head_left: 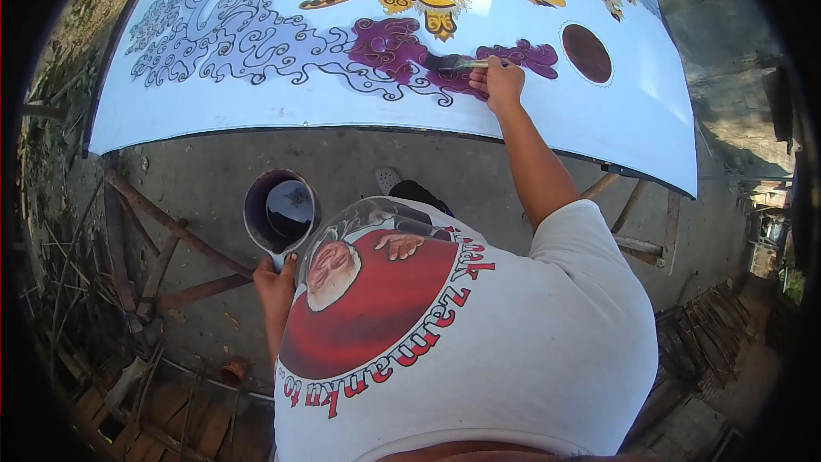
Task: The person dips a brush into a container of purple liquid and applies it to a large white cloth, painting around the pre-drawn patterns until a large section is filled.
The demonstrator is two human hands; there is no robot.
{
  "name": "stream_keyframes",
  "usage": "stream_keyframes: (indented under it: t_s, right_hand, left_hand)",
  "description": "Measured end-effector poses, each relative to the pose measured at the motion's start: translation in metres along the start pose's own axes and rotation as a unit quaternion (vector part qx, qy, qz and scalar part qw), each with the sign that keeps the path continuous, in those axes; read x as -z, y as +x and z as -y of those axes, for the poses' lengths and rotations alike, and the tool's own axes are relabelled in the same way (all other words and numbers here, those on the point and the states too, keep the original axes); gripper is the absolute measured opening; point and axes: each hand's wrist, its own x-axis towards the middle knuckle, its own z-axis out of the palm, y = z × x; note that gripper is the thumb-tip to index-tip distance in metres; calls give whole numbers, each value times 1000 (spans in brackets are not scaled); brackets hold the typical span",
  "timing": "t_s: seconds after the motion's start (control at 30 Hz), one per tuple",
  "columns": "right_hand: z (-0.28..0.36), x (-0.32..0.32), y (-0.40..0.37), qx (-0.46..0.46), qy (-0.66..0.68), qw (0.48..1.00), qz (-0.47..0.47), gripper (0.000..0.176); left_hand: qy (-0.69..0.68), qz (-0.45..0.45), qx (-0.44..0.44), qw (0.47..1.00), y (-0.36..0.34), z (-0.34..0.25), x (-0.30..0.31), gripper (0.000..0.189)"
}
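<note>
A white shirt [513, 334] was closest. The left hand [274, 282] gripped a cup [256, 205] by its handle, and dark paint [289, 208] sat in it. The right hand [498, 81] pinched a brush [457, 63] on the big board [342, 111]. Some purple shapes [389, 43] looked filled in. The pale swirls [248, 43] seemed left to do.

Right hand [499, 81] with brush [457, 64] on the painted panel [214, 107] (left hand [275, 282] around a paint cup [254, 214])
</note>
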Motion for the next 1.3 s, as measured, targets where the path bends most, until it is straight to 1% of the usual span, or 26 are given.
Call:
stream_keyframes:
  t_s: [0.03,0.07,0.13,0.2,0.27,0.33,0.37,0.4,0.43,0.5,0.53,0.6,0.63,0.7,0.73,0.8,0.83,0.9,0.93,0.97,1.03,1.07,1.1,1.17,1.23,1.3]
  right_hand:
    - [-4,1,0,-3,33,999,-3,26]
    - [-7,-6,3,-2,33,999,-2,26]
    - [-16,-35,13,-7,81,997,-18,24]
    - [-13,-74,10,-18,87,996,-4,24]
    - [-7,-90,8,-29,93,995,6,24]
    - [0,-97,5,6,-21,996,89,25]
    - [6,-89,6,3,-20,996,88,25]
    - [17,-71,9,0,-85,991,105,26]
    - [25,-52,14,-1,-150,981,123,26]
    - [33,-9,25,-4,-210,971,111,28]
    - [33,9,32,-3,-214,970,114,28]
    - [24,31,36,11,-130,988,87,29]
    - [17,28,36,11,-132,987,87,29]
    - [1,14,30,-12,-9,993,114,29]
    - [1,7,22,-14,-11,993,113,29]
    - [8,-5,12,-32,-76,973,216,30]
    - [13,0,13,-35,-76,973,215,30]
    - [30,19,25,-21,-177,953,244,32]
    - [38,27,30,-30,-206,951,230,33]
    - [37,28,31,-31,-207,950,229,33]
    - [32,31,31,-9,-124,970,207,32]
    - [25,26,29,-20,-86,965,246,32]
    - [27,24,25,-21,-86,965,246,32]
    - [32,22,19,-44,-145,943,295,31]
    - [39,32,28,-42,-174,942,285,31]
    - [41,36,30,-38,-204,939,273,32]
  left_hand:
    - [-1,-1,1,1000,-1,-2,0,28]
    - [4,1,-2,1000,-1,-5,-1,27]
    - [10,2,-6,1000,-2,-3,0,27]
    - [4,9,19,1000,0,7,1,26]
    - [2,14,14,1000,2,13,1,26]
    - [3,17,10,1000,2,7,2,27]
    - [31,20,3,999,0,4,4,27]
    - [59,22,-3,998,-1,0,4,28]
    - [59,22,0,998,-2,0,3,28]
    - [21,14,-4,1000,-4,-1,3,30]
    - [17,12,0,1000,-6,-3,3,30]
    - [29,3,15,999,-10,-7,4,31]
    - [27,3,16,999,-9,-5,3,31]
    - [8,4,26,1000,-7,4,5,32]
    - [8,5,29,1000,-6,10,6,32]
    - [6,-2,2,1000,0,21,9,31]
    - [7,-1,4,1000,-1,16,9,31]
    - [2,13,18,1000,-2,7,10,31]
    - [2,13,19,1000,-1,9,10,31]
    - [1,10,13,1000,0,13,11,31]
    - [-2,10,10,1000,1,18,10,31]
    - [5,9,4,1000,2,19,10,31]
    - [12,7,-2,1000,3,15,9,32]
    - [31,7,7,999,1,6,10,32]
    - [50,8,15,999,0,3,11,33]
    - [39,9,-7,999,0,9,11,33]
